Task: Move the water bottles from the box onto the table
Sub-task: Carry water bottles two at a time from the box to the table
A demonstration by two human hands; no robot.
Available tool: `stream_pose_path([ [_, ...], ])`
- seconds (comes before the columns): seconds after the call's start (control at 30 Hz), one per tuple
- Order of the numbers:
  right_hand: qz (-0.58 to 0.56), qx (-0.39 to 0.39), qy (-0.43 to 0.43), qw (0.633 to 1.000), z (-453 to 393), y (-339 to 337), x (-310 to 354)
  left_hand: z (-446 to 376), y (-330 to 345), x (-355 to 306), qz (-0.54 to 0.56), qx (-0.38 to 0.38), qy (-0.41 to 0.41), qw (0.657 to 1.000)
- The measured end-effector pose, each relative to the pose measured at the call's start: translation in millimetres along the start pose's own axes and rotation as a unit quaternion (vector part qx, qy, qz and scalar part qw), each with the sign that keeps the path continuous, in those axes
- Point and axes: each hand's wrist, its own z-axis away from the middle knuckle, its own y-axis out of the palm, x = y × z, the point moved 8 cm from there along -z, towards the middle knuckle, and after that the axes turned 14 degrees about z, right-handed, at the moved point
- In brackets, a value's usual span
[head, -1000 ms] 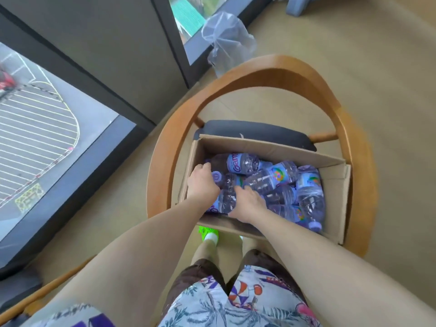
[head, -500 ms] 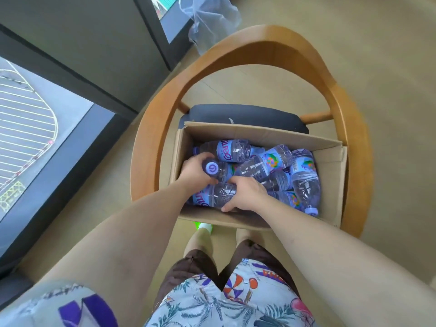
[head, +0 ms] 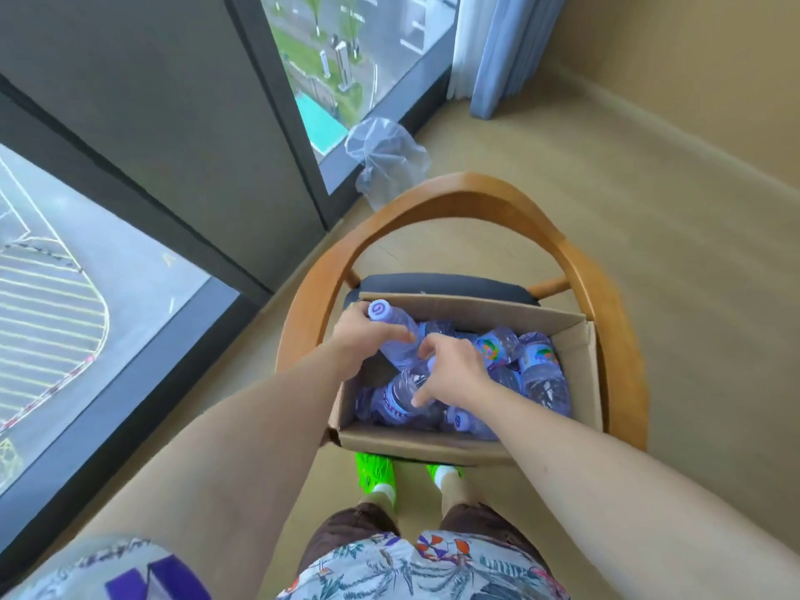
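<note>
Beige floor by windows; cardboard box (head: 467, 441) of water bottles (head: 541, 374) sits on wooden chair (head: 472, 188).
Head view: left hand (head: 363, 339) now grips lifted bottle (head: 394, 326), cap raised above box rim versus earlier; right hand (head: 450, 374) curled, fingertips on another bottle (head: 398, 400) still inside.

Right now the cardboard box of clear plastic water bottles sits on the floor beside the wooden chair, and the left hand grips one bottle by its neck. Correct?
Not quite. The head view shows the cardboard box resting on the seat of the curved wooden chair, not on the floor. The rest holds: the left hand has its grip round one clear plastic water bottle with a purple cap, just below that cap.
</note>
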Motion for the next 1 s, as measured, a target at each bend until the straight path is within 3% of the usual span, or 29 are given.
stream_pose_path([
  [0.13, -0.120, -0.044, 0.026, 0.991, 20.5, -48.7, -8.3, 23.8, -2.7, -55.0, 0.124, 0.041, 0.011, 0.991],
  [0.2, -0.231, -0.078, 0.009, 0.970, 32.1, -75.5, -11.6, 35.2, 0.7, -86.2, 0.182, 0.074, 0.033, 0.980],
  [0.37, -0.509, -0.114, -0.023, 0.853, 51.2, -133.1, -7.0, 62.4, -6.0, -143.9, 0.282, 0.088, 0.077, 0.952],
  [0.57, -0.665, -0.051, -0.065, 0.742, 52.8, -188.5, 21.0, 102.6, -25.8, -196.0, 0.420, 0.086, 0.142, 0.892],
  [0.67, -0.634, -0.038, -0.071, 0.769, 54.7, -211.4, 29.2, 118.4, -41.6, -210.3, 0.436, 0.027, 0.176, 0.882],
  [0.77, -0.592, -0.026, -0.086, 0.801, 59.0, -233.7, 41.9, 140.7, -53.1, -222.0, 0.396, -0.018, 0.199, 0.896],
  [0.9, -0.519, 0.016, -0.149, 0.842, 72.0, -251.0, 83.5, 166.4, -64.1, -213.8, 0.317, -0.084, 0.194, 0.925],
  [1.0, -0.447, 0.043, -0.194, 0.872, 83.8, -247.2, 119.7, 187.2, -81.2, -186.7, 0.295, -0.167, 0.176, 0.924],
])
